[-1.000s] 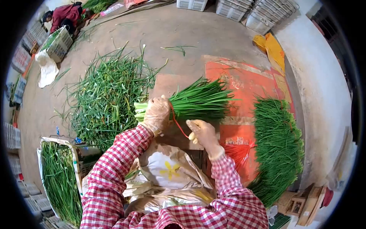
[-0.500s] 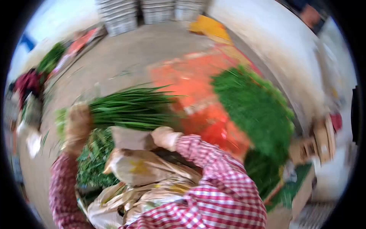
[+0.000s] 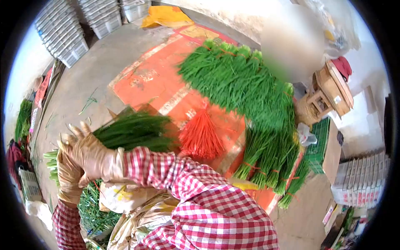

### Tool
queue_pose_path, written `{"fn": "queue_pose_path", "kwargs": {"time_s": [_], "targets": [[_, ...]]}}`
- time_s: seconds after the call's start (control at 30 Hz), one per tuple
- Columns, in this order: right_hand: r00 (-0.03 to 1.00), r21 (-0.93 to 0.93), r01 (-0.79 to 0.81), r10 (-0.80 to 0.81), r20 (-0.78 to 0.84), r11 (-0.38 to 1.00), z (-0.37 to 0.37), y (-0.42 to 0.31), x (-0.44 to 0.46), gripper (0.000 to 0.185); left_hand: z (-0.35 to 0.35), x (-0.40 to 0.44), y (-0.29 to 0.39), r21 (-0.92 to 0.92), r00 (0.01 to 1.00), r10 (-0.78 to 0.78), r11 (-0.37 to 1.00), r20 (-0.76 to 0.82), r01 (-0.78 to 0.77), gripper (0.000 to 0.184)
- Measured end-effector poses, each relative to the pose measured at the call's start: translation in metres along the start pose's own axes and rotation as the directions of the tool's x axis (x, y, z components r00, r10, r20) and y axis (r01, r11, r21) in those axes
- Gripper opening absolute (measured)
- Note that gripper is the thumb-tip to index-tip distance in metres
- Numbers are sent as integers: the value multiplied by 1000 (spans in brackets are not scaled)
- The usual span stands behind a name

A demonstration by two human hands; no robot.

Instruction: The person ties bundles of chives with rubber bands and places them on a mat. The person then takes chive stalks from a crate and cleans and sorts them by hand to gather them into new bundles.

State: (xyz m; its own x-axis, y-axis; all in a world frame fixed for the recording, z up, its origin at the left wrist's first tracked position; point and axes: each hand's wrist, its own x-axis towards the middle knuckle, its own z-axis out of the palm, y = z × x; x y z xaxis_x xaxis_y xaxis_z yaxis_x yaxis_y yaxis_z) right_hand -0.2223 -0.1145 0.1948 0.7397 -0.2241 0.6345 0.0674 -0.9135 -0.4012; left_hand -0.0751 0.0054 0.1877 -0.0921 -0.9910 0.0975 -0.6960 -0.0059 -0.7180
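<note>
My gloved left hand (image 3: 68,179) is closed around a bunch of long green chives (image 3: 133,129), near its pale stem ends at the left. Across the same bunch lies my gloved right hand (image 3: 93,156), beside and partly over the left one. Its fingers are stretched out and apart, touching the bunch. A thin red strand shows just below the right hand; whether that hand holds it I cannot tell. Loose greens (image 3: 96,208) lie under my hands, next to a stained cloth (image 3: 129,198) on my lap.
An orange sheet (image 3: 141,89) on the floor carries rows of tied chive bunches (image 3: 237,79) and a pile of red ties (image 3: 202,133). Stacked white crates (image 3: 62,33) stand at the back left. A wooden stool (image 3: 329,91) and a green crate (image 3: 318,137) are at the right.
My right hand has moved left from near my lap onto the bunch beside my left hand. The view has turned right, bringing the red ties into sight.
</note>
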Motion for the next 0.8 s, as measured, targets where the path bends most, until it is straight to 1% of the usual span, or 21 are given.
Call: {"fn": "queue_pose_path", "kwargs": {"time_s": [0.03, 0.07, 0.1, 0.13, 0.2, 0.23, 0.27, 0.33, 0.37, 0.4, 0.43, 0.47, 0.5, 0.53, 0.57, 0.6, 0.63, 0.67, 0.73, 0.77, 0.8], "targets": [[977, 154, -105, 73, 201, 982, -3, 19, -1, 119, 2, 0, 2, 32, 997, 17, 999, 75, -19, 71], [910, 289, -235, 105, 401, 928, -3, 35, -7, 122, -2, 0, 6, -156, 1000, 13, 988, 11, -11, 72], [842, 62, -257, 192, 504, 965, 3, 44, -16, 125, -10, 2, 8, -148, 999, 49, 988, -14, -51, 72], [768, 164, -366, 198, 610, 916, -2, 55, -26, 126, -13, 3, 10, -140, 996, 82, 986, -45, -88, 71], [981, -126, -115, 132, 142, 985, 8, 51, -62, 116, -11, 7, 13, -141, 998, 57, 989, 31, -53, 75], [985, -216, -167, 171, 1, 962, -13, 30, -72, 106, -10, 7, 12, -126, 993, 12, 992, 117, 3, 78], [976, -189, -127, 89, -200, 974, -3, 18, -80, 99, -12, 13, 7, -121, 992, 21, 993, 124, -6, 78], [992, 90, 33, -22, -121, 995, 15, 7, -106, 85, -14, 32, -8, -211, 849, -196, 919, 492, 334, 84], [993, 184, 79, -61, -105, 980, 11, 6, -110, 81, -6, 27, -9, -268, 952, -212, 925, 219, 268, 84], [958, 567, -286, 227, 174, 772, 6, 15, -107, 70, -2, 30, -11, -267, 955, -201, 929, 216, 256, 84], [787, 717, -613, 332, 520, 332, -1, 18, -106, 61, -38, 58, -3, -454, 844, -283, 742, 455, 494, 80], [887, 919, -394, 266, 378, 7, 48, 44, -98, 62, -58, 73, 1, -525, 682, -272, 468, 679, 710, 76], [956, 923, -145, 191, 224, -357, 96, 69, -90, 65, -42, 67, 4, -757, 764, -192, 124, 617, 642, 71], [931, 957, -106, 312, 191, -270, 71, 70, -83, 62, -36, 67, 17, -754, 763, -188, 131, 618, 643, 71], [892, 981, -75, 427, 145, -178, 49, 70, -75, 61, -28, 68, 30, -821, 807, -213, 33, 551, 569, 70], [881, 983, -9, 463, 94, -182, 42, 76, -69, 62, -28, 69, 41, -874, 842, -242, -69, 483, 481, 69], [814, 970, 47, 572, 101, -238, 35, 79, -72, 62, -54, 76, 52, -889, 872, -180, -51, 456, 455, 72], [734, 953, 109, 669, 115, -284, 27, 82, -78, 61, -46, 74, 60, -953, 970, -145, 205, 195, 223, 77], [669, 936, 201, 738, 85, -289, -8, 90, -101, 55, -67, 86, 69, -981, 981, 24, 27, 195, 194, 79], [670, 908, 204, 729, 142, -365, -14, 100, -111, 52, -73, 90, 65, -922, 945, 17, -216, 326, 322, 75], [565, 974, 96, 817, 117, -206, 5, 132, -125, 47, -76, 96, 62, -792, 896, 58, -445, 440, 418, 72]]}}
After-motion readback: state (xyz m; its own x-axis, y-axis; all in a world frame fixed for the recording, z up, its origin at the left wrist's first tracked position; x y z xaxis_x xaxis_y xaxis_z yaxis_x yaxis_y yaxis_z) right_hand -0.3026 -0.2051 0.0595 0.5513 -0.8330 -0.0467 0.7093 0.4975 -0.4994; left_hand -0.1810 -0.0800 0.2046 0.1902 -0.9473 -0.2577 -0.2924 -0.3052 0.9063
